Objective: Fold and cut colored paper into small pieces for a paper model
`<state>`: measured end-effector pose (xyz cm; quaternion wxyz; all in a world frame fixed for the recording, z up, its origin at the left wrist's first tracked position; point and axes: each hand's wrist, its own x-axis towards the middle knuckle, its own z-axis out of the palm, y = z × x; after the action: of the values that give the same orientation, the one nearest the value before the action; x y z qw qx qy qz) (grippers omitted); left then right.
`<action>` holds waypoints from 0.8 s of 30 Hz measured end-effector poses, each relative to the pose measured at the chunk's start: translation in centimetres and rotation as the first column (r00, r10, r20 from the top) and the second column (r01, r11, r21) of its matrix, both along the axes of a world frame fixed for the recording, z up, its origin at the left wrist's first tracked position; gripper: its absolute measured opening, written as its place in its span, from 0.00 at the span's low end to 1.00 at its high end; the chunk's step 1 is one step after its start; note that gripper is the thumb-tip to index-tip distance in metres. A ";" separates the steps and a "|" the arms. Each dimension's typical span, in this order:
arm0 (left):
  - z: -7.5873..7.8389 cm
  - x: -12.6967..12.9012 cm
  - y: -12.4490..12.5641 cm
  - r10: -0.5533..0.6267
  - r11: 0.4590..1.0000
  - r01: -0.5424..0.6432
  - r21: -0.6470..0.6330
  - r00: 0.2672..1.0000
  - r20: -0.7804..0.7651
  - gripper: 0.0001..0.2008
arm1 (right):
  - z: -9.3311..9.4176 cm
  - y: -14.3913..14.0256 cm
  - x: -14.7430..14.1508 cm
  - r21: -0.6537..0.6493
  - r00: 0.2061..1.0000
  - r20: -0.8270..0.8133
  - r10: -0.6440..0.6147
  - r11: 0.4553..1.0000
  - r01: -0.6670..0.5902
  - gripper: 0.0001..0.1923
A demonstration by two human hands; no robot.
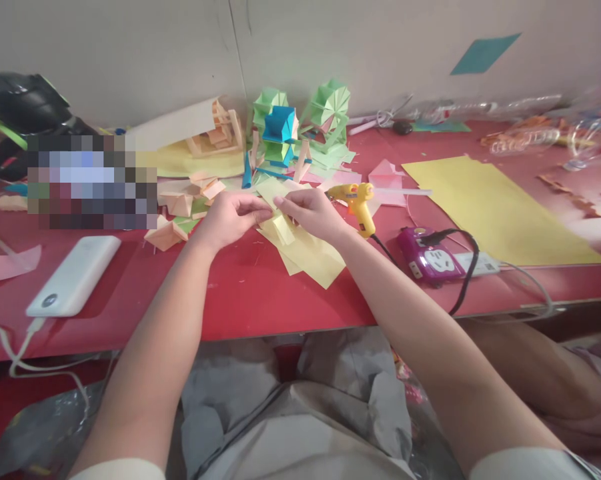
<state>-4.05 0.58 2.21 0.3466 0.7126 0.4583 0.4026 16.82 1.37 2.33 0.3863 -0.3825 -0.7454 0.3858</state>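
Note:
My left hand [229,219] and my right hand [311,212] meet over a small piece of pale yellow paper [282,225], pinching it between the fingertips. Beneath them lies a loose stack of yellow paper squares [310,257] on the red table [245,293]. A yellow glue gun [356,201] stands just right of my right hand. Folded orange paper pieces [180,207] lie left of my left hand.
Green and blue folded paper models [300,127] stand at the back. A large yellow sheet [495,207] lies at the right, a purple power strip [430,257] with a black cord beside it. A white power bank [75,273] sits at the left. Another person's leg [545,373] shows at lower right.

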 end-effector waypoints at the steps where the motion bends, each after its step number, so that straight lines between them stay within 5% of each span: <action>1: 0.0 0.1 -0.1 -0.007 1.000 0.007 -0.017 1.000 0.006 0.19 | 0.1 -0.1 0.1 -0.013 1.000 0.007 0.012 1.000 -0.012 0.30; 6: 0.4 0.0 -0.2 -0.048 0.995 0.054 -0.090 0.997 0.061 0.21 | 0.0 0.1 0.3 -0.016 0.999 0.017 0.046 0.999 -0.046 0.29; 15: 0.7 0.1 -0.1 0.002 0.999 0.003 -0.046 0.992 0.127 0.18 | -0.4 0.5 0.0 0.074 0.993 -0.063 -0.097 0.992 0.101 0.32; 24: 0.7 -0.2 -0.2 -0.034 0.998 0.037 -0.052 0.998 0.052 0.15 | -0.1 0.6 0.7 -0.111 0.993 0.011 0.116 0.987 -0.114 0.27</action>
<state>-4.25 0.39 2.93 0.3839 0.7007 0.4471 0.4021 17.51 1.94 2.19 0.3349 -0.3631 -0.7472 0.4447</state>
